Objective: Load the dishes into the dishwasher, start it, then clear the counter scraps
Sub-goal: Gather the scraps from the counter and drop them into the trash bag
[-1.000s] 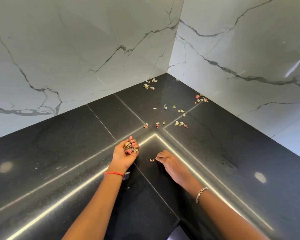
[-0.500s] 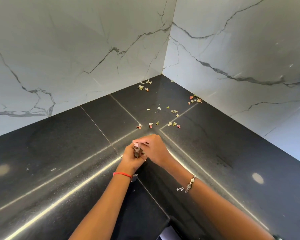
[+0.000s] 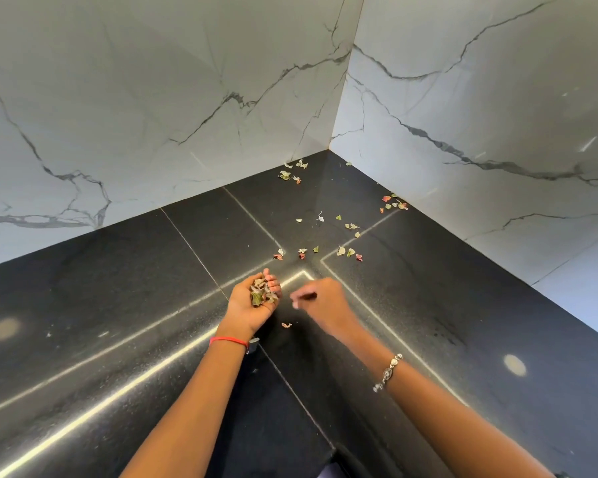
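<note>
My left hand lies palm up just above the black counter, its fingers cupped round a small pile of green and pink leaf scraps. Just to its right is my right hand, blurred, its fingertips pointing toward the left palm and loosely bent, with nothing visible in them. One pink scrap lies on the counter between the two wrists. Several more scraps are scattered beyond the hands, toward the corner.
White marble-look walls meet at the corner behind the counter. Small clusters of scraps lie at the left wall's foot and by the right wall. The counter's inner edge drops off near my elbows.
My right hand went from the counter to my left palm and has now drawn back to the right. A pink scrap now lies beside my left wrist.
</note>
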The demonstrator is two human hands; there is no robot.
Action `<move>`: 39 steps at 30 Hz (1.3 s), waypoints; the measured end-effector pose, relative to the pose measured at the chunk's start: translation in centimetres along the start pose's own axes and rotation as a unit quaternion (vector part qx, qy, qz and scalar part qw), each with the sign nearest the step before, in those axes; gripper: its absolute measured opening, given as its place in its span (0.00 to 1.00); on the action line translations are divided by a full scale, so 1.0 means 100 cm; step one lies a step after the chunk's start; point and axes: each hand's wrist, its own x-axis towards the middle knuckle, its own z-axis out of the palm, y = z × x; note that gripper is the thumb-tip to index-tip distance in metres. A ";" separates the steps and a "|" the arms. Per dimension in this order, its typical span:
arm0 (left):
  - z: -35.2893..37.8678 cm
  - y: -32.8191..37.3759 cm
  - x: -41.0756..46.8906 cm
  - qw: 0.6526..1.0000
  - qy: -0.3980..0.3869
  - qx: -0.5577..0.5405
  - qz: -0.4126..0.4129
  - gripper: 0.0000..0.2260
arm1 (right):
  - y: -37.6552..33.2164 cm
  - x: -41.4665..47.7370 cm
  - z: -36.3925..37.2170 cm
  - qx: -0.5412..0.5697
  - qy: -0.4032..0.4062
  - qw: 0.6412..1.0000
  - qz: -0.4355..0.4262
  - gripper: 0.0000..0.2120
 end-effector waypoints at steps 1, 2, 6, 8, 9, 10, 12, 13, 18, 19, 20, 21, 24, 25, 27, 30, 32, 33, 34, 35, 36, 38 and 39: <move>-0.001 0.004 0.001 1.000 -0.004 -0.002 0.004 0.13 | 0.003 -0.003 0.004 -0.024 -0.042 0.999 0.001 0.10; -0.002 0.007 0.002 1.000 -0.007 -0.006 0.008 0.13 | 0.005 -0.005 0.009 -0.045 -0.083 0.996 0.002 0.12; -0.007 0.016 0.004 1.000 -0.008 -0.018 0.022 0.13 | 0.011 -0.003 0.025 -0.151 -0.206 0.966 -0.036 0.13; -0.009 0.020 0.004 0.999 -0.002 -0.024 0.031 0.13 | 0.012 0.000 0.028 -0.188 -0.233 0.952 -0.054 0.12; -0.009 0.021 0.004 0.999 0.002 -0.024 0.034 0.13 | 0.012 0.001 0.029 -0.199 -0.238 0.949 -0.058 0.12; -0.010 0.023 0.004 0.999 0.006 -0.025 0.038 0.13 | 0.012 0.002 0.029 -0.199 -0.239 0.949 -0.057 0.12; -0.011 0.025 0.004 0.999 0.013 -0.025 0.045 0.12 | 0.012 0.004 0.025 -0.177 -0.226 0.957 -0.044 0.11; -0.011 0.026 0.003 0.998 0.014 -0.023 0.048 0.12 | 0.010 0.007 0.021 -0.162 -0.212 0.963 -0.036 0.11; -0.012 0.024 0.006 0.998 0.023 -0.027 0.056 0.11 | -0.016 0.040 -0.001 -0.002 -0.044 0.998 -0.045 0.04; -0.012 0.023 0.007 0.998 0.028 -0.024 0.057 0.11 | -0.024 0.045 -0.002 0.028 -0.028 0.998 -0.050 0.04; -0.011 0.022 0.008 0.998 0.029 -0.021 0.057 0.11 | -0.031 0.050 -0.002 0.046 -0.026 0.997 -0.060 0.05; -0.011 0.021 0.009 0.998 0.030 -0.012 0.058 0.11 | -0.038 0.052 0.000 0.052 -0.036 0.995 -0.074 0.06; -0.007 0.016 0.011 0.997 0.037 0.019 0.059 0.12 | -0.048 0.058 0.010 0.038 -0.073 0.989 -0.121 0.10; -0.006 0.016 0.011 0.998 0.034 0.016 0.056 0.12 | -0.048 0.061 0.012 0.050 -0.067 0.989 -0.119 0.10; -0.005 0.017 0.010 0.999 0.021 0.000 0.050 0.12 | -0.043 0.070 0.014 0.077 -0.032 0.992 -0.093 0.08; -0.007 0.025 0.009 0.998 0.020 0.001 0.055 0.12 | -0.024 0.086 0.022 -0.004 -0.032 0.997 -0.065 0.09; -0.008 0.030 0.009 0.998 0.027 0.004 0.059 0.12 | -0.009 0.090 0.030 -0.095 -0.110 0.987 -0.068 0.11; -0.009 0.031 0.010 0.998 0.028 0.003 0.061 0.12 | -0.002 0.090 0.034 -0.136 -0.148 0.976 -0.081 0.11; -0.009 0.033 0.010 0.998 0.029 -0.001 0.063 0.12 | 0.004 0.088 0.038 -0.167 -0.176 0.965 -0.098 0.11; -0.009 0.034 0.011 0.997 0.030 -0.006 0.065 0.12 | 0.008 0.087 0.040 -0.184 -0.195 0.957 -0.115 0.11; -0.010 0.035 0.012 0.997 0.029 -0.011 0.067 0.11 | 0.012 0.085 0.042 -0.191 -0.203 0.951 -0.130 0.11; -0.010 0.037 0.014 0.997 0.025 -0.019 0.068 0.11 | 0.017 0.085 0.043 -0.200 -0.210 0.946 -0.144 0.12; -0.010 0.037 0.015 0.997 0.023 -0.020 0.068 0.11 | 0.019 0.086 0.042 -0.198 -0.212 0.946 -0.140 0.13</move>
